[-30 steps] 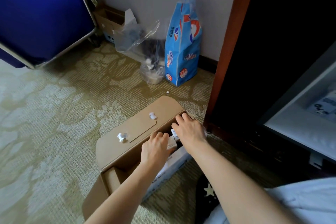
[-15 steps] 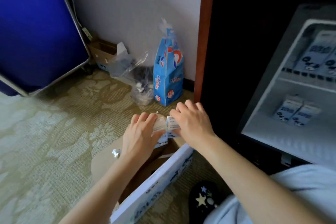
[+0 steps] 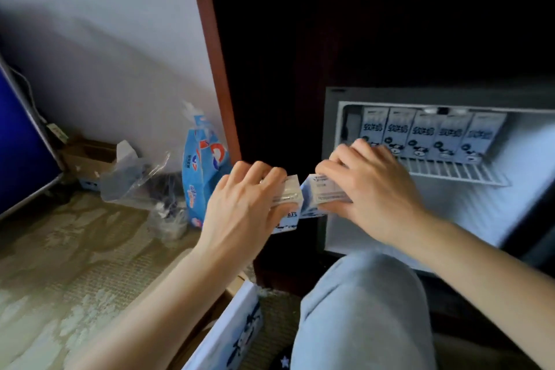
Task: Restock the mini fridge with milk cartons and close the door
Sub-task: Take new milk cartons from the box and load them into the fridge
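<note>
the fridge (image 3: pixel 450 213) stands open at 3 o'clock; its door is out of view. five cartons (image 3: pixel 423 135) line the wire shelf (image 3: pixel 450 173) and the floor below them looks bare, so the restock seems partly done, with more to load and the door to close. the box (image 3: pixel 231 324) sits at 6 o'clock. the left hand (image 3: pixel 246 204) and right hand (image 3: pixel 375 189) hover by the fridge's 9 o'clock edge, one pack each: left carton (image 3: pixel 289 197), right carton (image 3: pixel 326 192), nearly touching. fingers (image 3: pixel 258 171) curl over the tops, gripping firmly.
</note>
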Available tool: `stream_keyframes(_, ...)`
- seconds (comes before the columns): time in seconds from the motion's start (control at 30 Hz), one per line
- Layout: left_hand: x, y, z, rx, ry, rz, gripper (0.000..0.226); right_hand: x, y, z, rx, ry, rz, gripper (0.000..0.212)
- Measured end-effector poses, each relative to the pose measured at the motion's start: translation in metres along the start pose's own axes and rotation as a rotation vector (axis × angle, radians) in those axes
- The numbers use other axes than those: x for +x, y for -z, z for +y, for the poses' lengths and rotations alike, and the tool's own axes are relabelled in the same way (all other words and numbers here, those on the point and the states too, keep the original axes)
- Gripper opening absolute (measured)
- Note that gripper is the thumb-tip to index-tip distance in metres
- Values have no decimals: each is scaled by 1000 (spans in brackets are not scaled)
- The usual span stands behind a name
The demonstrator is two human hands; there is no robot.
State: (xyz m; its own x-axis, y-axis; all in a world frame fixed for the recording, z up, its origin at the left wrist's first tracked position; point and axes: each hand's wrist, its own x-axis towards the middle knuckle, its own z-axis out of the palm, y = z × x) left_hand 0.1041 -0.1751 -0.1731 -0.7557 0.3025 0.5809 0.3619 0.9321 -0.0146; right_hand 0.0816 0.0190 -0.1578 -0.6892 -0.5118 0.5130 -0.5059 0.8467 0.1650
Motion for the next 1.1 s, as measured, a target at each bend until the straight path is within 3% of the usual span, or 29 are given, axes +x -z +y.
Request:
stream_keyframes(0.23,69,-5,63,-18,-215,-52,47,-52,34,73,-155,-179,-17,52)
stream_keyframes(0.47,107,-48,130,-128,-349,-252,50,-96,22,126,-192,-301,-193,52)
stream_keyframes(0.7,118,-110,174,-180,-350,-430,46,-118,-20,159,-97,-382,-356,54)
stream_keyframes(0.93,119,-179,187,-196,-278,-622,44,-134,-80,185,-56,-481,-495,37)
stream_keyframes(1.1,117,-225,191,-167,-288,-689,44,-129,-123,192,-42,-530,-646,37)
